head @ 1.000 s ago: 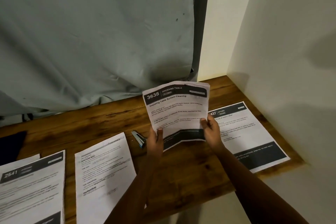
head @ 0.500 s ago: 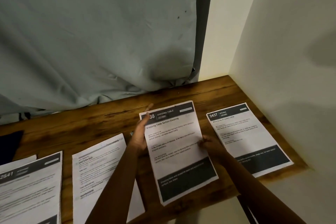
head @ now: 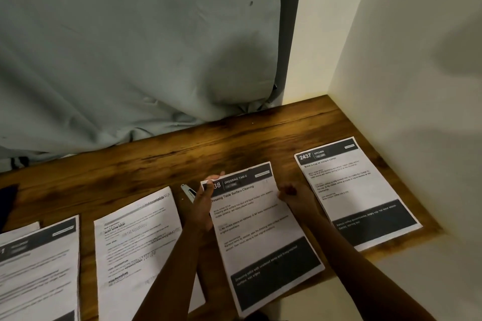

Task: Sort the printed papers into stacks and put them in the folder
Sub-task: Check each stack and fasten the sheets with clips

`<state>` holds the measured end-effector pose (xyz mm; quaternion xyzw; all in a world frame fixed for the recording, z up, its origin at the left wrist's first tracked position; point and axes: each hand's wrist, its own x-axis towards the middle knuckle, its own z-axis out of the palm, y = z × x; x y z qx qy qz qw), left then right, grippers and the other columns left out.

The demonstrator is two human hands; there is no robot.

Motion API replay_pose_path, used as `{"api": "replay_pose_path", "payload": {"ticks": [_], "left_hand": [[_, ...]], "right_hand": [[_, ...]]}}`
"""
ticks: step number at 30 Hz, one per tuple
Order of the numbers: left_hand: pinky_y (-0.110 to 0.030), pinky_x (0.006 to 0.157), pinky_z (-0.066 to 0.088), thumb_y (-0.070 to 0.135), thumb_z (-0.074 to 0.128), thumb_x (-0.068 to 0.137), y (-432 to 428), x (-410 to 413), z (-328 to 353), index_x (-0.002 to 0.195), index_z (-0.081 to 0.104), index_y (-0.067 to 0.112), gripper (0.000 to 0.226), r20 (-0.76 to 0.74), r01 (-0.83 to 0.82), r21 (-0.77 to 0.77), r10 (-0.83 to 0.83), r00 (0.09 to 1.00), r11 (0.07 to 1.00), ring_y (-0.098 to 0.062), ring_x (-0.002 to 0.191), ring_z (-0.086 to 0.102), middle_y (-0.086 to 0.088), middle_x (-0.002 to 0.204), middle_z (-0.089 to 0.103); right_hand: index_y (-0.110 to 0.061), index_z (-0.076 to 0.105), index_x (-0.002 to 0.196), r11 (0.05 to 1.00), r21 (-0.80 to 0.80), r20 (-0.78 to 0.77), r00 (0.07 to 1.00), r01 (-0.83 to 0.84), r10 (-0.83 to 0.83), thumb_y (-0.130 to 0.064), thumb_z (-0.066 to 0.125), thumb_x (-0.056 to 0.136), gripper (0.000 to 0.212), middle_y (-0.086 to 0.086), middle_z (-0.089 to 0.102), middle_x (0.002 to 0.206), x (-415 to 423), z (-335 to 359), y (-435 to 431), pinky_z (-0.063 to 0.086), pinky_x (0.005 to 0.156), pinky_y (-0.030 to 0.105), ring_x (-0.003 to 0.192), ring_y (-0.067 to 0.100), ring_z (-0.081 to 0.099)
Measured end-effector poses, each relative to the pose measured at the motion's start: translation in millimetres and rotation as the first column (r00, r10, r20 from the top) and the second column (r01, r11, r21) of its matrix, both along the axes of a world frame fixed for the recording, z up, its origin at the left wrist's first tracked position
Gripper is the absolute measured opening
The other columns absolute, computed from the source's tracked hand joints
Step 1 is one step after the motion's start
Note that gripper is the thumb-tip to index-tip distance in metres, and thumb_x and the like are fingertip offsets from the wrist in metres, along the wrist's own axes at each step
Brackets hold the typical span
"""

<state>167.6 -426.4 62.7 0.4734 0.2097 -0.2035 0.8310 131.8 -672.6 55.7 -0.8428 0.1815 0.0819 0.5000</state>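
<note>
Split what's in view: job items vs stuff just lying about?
Job: Dressing Table papers, pinched by the left hand; Kitchen sheet; plain text sheet; leftmost sheet.
Lying about: stapler-like tool; curtain; dark object far left, unclear what.

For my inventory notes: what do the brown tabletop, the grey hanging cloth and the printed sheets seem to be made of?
Brown tabletop: probably wood or wood-look laminate, slight sheen; dark grain streaks run along it.
Grey hanging cloth: matt woven fabric; it folds and bunches where it meets the tabletop.
White printed sheets: thin matt paper; edges lie flat, slightly wavy.
</note>
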Motion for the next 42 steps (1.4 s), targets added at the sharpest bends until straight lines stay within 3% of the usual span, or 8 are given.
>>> {"api": "replay_pose_path", "payload": {"ticks": [7, 12, 22, 27, 30, 34, 38, 42], "left_hand": [[-0.049, 0.085, 0.055, 0.026, 0.040, 0.101, -5.5, -1.6, -7.0, 0.119, 0.056, 0.019, 0.025, -0.007, -0.034, -0.101, 0.033, 0.999, 0.994, -0.037, 0.121, 0.054, -0.011, 0.135, 0.056], [-0.047, 0.085, 0.055, 0.023, 0.037, 0.102, -6.7, -3.9, -6.0, 0.107, 0.056, 0.019, 0.021, 0.035, -0.056, -0.115, 0.060, 0.998, 0.992, -0.032, 0.117, 0.058, -0.004, 0.132, 0.059], [-0.048, 0.082, 0.055, 0.030, 0.039, 0.102, -6.4, -9.6, -6.0, 0.125, 0.059, 0.025, 0.031, -0.007, -0.071, -0.072, 0.071, 0.997, 0.995, -0.033, 0.107, 0.063, -0.012, 0.121, 0.065], [-0.045, 0.078, 0.058, 0.026, 0.042, 0.101, -7.2, -8.4, -3.4, 0.132, 0.049, 0.021, 0.032, -0.015, -0.113, -0.031, 0.112, 0.994, 0.993, -0.029, 0.100, 0.066, -0.005, 0.105, 0.072], [-0.048, 0.081, 0.055, 0.028, 0.043, 0.101, -8.6, -7.2, -3.3, 0.135, 0.047, 0.017, 0.036, -0.026, -0.107, 0.075, 0.109, 0.994, 0.991, -0.033, 0.104, 0.063, -0.016, 0.120, 0.064], [-0.046, 0.074, 0.056, 0.030, 0.040, 0.102, -10.8, -9.0, -0.5, 0.135, 0.051, 0.019, 0.036, -0.004, -0.088, 0.106, 0.089, 0.996, 0.990, -0.034, 0.105, 0.063, -0.019, 0.119, 0.064], [-0.048, 0.074, 0.058, 0.029, 0.041, 0.101, -11.6, -11.2, 3.1, 0.134, 0.050, 0.022, 0.035, -0.012, -0.075, -0.006, 0.074, 0.997, 0.997, -0.033, 0.100, 0.066, -0.016, 0.120, 0.065], [-0.048, 0.073, 0.057, 0.030, 0.044, 0.099, -9.6, -10.6, -1.8, 0.133, 0.051, 0.023, 0.035, -0.012, -0.077, -0.039, 0.076, 0.997, 0.996, -0.033, 0.096, 0.067, -0.015, 0.118, 0.067]], "right_hand": [[-0.009, 0.058, 0.111, 0.984, 0.086, 0.025, 0.987, 0.157, -0.159, -0.015, 0.068, 0.085, 0.028, 0.001, 0.061, 0.108, 10.9, -11.8, 11.0, 0.043, 0.085, 0.028, 0.100, 0.015, 0.055], [-0.015, 0.057, 0.096, 0.968, 0.170, 0.032, 0.981, 0.185, -0.193, -0.013, 0.067, 0.086, 0.014, 0.001, 0.063, 0.101, 15.4, -11.6, 12.1, 0.046, 0.085, 0.029, 0.095, 0.016, 0.058], [-0.019, 0.057, 0.083, 0.979, 0.074, 0.303, 0.930, 0.192, -0.206, -0.009, 0.068, 0.085, 0.015, -0.008, 0.060, 0.082, -0.1, -18.0, 14.2, 0.039, 0.071, 0.009, 0.085, 0.012, 0.059], [-0.011, 0.067, 0.093, 0.985, -0.139, 0.412, 0.910, 0.103, -0.037, -0.011, 0.068, 0.086, 0.008, 0.007, 0.062, 0.112, -14.9, -26.4, 7.2, 0.036, 0.090, 0.020, 0.107, 0.015, 0.050], [-0.006, 0.070, 0.092, 0.951, -0.308, 0.471, 0.865, -0.023, 0.173, -0.019, 0.065, 0.085, 0.016, 0.017, 0.061, 0.118, -29.4, -28.6, -1.4, 0.038, 0.087, 0.022, 0.108, 0.017, 0.047], [-0.013, 0.066, 0.099, 0.970, -0.128, 0.417, 0.876, -0.206, 0.241, -0.030, 0.062, 0.085, 0.023, 0.005, 0.061, 0.119, -45.7, -26.2, -7.8, 0.050, 0.090, 0.024, 0.111, 0.009, 0.055], [-0.016, 0.059, 0.103, 0.984, 0.174, 0.309, 0.951, -0.042, -0.014, -0.028, 0.048, 0.099, 0.017, -0.005, 0.061, 0.098, -43.2, -2.8, 2.8, 0.045, 0.073, 0.013, 0.089, 0.003, 0.058], [-0.012, 0.054, 0.126, 0.949, 0.306, 0.207, 0.968, 0.073, -0.141, -0.036, 0.034, 0.101, 0.040, 0.002, 0.061, 0.119, -16.4, 1.4, 4.9, 0.048, 0.086, 0.022, 0.106, 0.013, 0.058]]}}
